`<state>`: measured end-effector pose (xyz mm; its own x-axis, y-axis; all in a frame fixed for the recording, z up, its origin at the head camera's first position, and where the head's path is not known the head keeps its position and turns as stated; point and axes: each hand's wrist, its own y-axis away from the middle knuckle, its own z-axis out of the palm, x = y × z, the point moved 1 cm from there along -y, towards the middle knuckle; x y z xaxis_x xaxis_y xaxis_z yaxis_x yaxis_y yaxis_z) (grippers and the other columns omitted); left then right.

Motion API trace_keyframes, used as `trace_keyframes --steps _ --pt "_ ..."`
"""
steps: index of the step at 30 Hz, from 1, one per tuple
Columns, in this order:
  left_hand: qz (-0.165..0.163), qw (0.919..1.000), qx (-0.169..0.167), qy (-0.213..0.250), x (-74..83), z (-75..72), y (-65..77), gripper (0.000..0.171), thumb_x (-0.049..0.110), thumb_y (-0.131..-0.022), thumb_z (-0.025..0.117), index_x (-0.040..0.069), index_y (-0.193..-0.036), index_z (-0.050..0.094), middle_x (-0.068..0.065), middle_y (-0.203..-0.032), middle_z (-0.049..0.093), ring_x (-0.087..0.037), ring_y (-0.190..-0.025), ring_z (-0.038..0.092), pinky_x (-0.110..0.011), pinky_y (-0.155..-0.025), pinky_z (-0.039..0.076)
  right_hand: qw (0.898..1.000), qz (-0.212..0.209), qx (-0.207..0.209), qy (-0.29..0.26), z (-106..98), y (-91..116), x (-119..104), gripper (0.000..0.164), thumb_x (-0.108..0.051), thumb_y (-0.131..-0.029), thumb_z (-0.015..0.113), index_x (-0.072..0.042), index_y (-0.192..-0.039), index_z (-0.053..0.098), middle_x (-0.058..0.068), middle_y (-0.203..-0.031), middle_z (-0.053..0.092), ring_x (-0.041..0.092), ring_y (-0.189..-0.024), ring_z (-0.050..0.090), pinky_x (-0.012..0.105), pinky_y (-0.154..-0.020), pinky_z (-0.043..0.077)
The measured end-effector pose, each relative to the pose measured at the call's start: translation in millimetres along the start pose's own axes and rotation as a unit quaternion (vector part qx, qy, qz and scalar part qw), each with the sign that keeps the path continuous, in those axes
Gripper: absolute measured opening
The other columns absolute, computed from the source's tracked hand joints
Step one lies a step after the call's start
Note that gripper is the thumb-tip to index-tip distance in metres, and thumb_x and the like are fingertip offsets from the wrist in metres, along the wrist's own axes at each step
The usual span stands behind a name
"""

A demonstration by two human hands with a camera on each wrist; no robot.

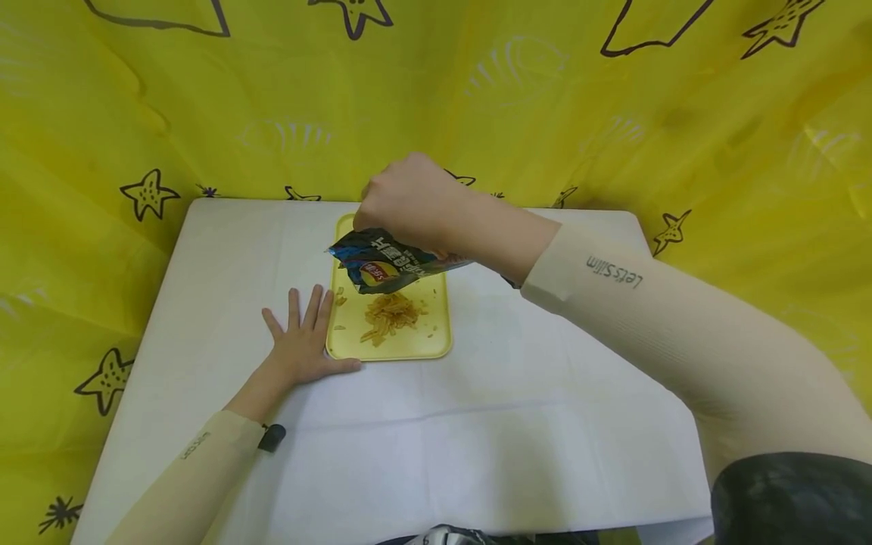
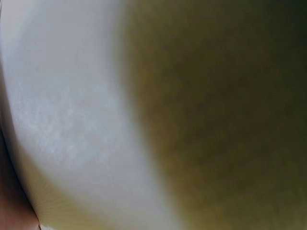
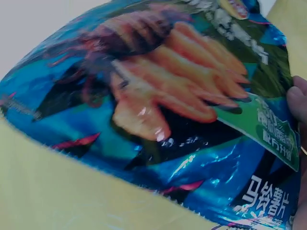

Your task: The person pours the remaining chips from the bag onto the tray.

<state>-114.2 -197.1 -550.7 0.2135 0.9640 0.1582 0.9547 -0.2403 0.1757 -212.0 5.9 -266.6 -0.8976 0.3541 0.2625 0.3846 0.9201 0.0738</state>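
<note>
My right hand [image 1: 415, 198] grips a blue and black potato chip bag [image 1: 371, 261] and holds it tilted above the yellow tray [image 1: 436, 344]. A heap of broken chips [image 1: 391, 316] lies on the tray below the bag, with small crumbs around it. In the right wrist view the bag [image 3: 158, 91] fills most of the picture, and fingertips [image 3: 298, 100] show at its right edge. The bag's mouth cannot be made out. My left hand [image 1: 303, 352] lies spread at the tray's near left corner, thumb along the front edge. The left wrist view is mostly blurred.
A white-covered table [image 1: 531, 424] carries the tray. Behind and beside it hangs a yellow cloth [image 1: 409, 98] with sea-creature drawings. A small dark object [image 1: 272, 437] sits at the left wrist. Something dark and metallic [image 1: 446, 534] shows at the bottom edge.
</note>
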Motion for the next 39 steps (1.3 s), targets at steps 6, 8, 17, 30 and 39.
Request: trace_keyframes --steps 6,8,17,30,39 --pt "-0.002 1.0 -0.002 -0.003 -0.4 -0.1 0.9 0.13 0.094 -0.055 0.032 0.014 -0.146 -0.014 -0.009 -0.152 -0.017 -0.044 -0.131 -0.023 -0.073 -0.085 -0.018 1.0 -0.005 -0.019 0.004 2.7 -0.6 -1.8 0.02 -0.036 -0.071 0.077 -0.029 -0.089 0.07 -0.008 -0.087 0.068 0.018 -0.069 0.059 0.039 -0.064 0.051" --pt "0.0 1.0 -0.001 -0.003 -0.4 -0.6 1.4 0.13 0.094 -0.055 0.032 0.013 -0.146 -0.013 -0.01 -0.152 -0.017 -0.045 -0.131 -0.023 -0.073 -0.084 -0.018 1.0 -0.007 -0.021 0.001 3.3 -0.4 -2.0 0.02 -0.036 -0.072 0.077 -0.029 -0.09 0.07 -0.007 -0.087 0.067 0.018 -0.069 0.06 0.04 -0.063 0.051" --pt "-0.005 1.0 0.003 -0.001 -1.9 4.1 -0.2 0.13 0.095 -0.054 0.031 0.015 -0.146 -0.015 -0.009 -0.152 -0.019 -0.044 -0.131 -0.025 -0.071 -0.084 -0.022 1.0 -0.011 -0.016 0.007 4.0 -0.3 -1.8 0.022 -0.038 -0.072 0.076 -0.03 -0.092 0.07 -0.007 -0.089 0.068 0.019 -0.072 0.061 0.04 -0.065 0.051" --pt "-0.005 1.0 0.003 -0.005 -3.1 6.4 -2.0 0.13 0.095 -0.053 0.03 0.016 -0.146 -0.016 -0.007 -0.151 -0.021 -0.043 -0.13 -0.026 -0.07 -0.083 -0.024 1.0 -0.004 -0.007 0.004 4.3 3.1 1.4 0.021 -0.036 -0.07 0.077 -0.027 -0.087 0.069 -0.007 -0.086 0.067 0.018 -0.068 0.058 0.039 -0.063 0.05" --pt "-0.009 0.9999 -0.002 -0.005 -2.8 5.7 -1.9 0.131 0.095 -0.053 0.031 0.016 -0.146 -0.016 -0.008 -0.151 -0.021 -0.043 -0.13 -0.027 -0.069 -0.083 -0.024 1.0 0.002 -0.008 -0.001 1.7 4.7 2.8 0.017 -0.032 -0.073 0.076 -0.027 -0.088 0.07 -0.007 -0.086 0.067 0.018 -0.068 0.058 0.04 -0.063 0.05"
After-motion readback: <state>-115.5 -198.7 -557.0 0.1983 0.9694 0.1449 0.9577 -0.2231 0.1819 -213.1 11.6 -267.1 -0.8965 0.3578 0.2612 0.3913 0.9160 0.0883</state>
